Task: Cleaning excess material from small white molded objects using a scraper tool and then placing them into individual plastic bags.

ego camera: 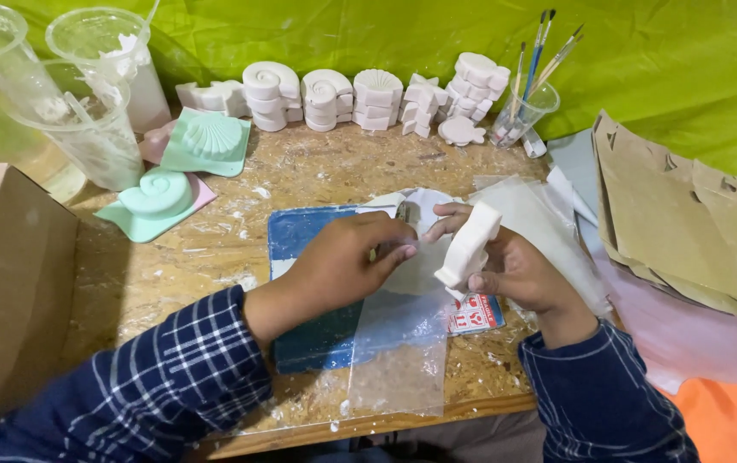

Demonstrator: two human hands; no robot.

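Her right hand (519, 270) pinches a white plaster piece (469, 244) above the blue mat (308, 283) while the left hand (343, 261) grips a clear plastic bag (403, 334); a loosened pinch could drop and chip it.

1. The white cast figure (469, 249) in the right hand (519, 273) looks matt and chalky, like plaster, with smooth faces.
2. The clear bag (403, 334) under the left hand (343, 266) is thin glossy plastic, see-through and slightly creased.
3. The worktop (214, 249) is rough pressed chipboard, dusted with white powder and flecks.
4. The blue mat (300, 240) looks dull, smeared with white.
5. The mint-green moulds (205, 141) look soft, smooth and rubbery.
6. The brown sheets (686, 223) are matt paper, torn at the edges.
7. The sleeves (171, 377) are woven checked cloth.
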